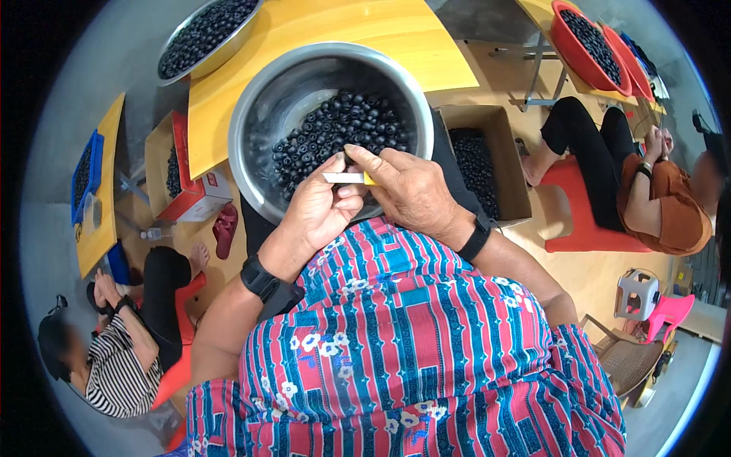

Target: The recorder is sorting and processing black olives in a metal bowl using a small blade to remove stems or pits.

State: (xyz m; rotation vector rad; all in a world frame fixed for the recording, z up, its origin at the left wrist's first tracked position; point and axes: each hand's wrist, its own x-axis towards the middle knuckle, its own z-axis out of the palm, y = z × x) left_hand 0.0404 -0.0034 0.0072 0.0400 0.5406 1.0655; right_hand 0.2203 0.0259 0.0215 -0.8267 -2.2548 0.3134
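Note:
A large steel bowl (417,114) lies in front of my body, partly filled with small dark round nut- or fruit-like pieces (335,126), some with a paler ring. Over its near side, my right hand (419,186) grips a small knife (346,178) with a yellow handle. The pale blade points left, across the fingers of my left hand (316,202). My left thumb and fingers are closed in a pinch close to the blade. Whatever they hold is hidden. Both wrists wear black bands.
A yellow table (335,23) bears another full bowl (251,27). Cardboard boxes (502,164) of dark pieces stand at both sides. One person (126,343) sits at left, another (655,190) at right near red basins (567,46). A dark red slipper (225,230) lies on the floor.

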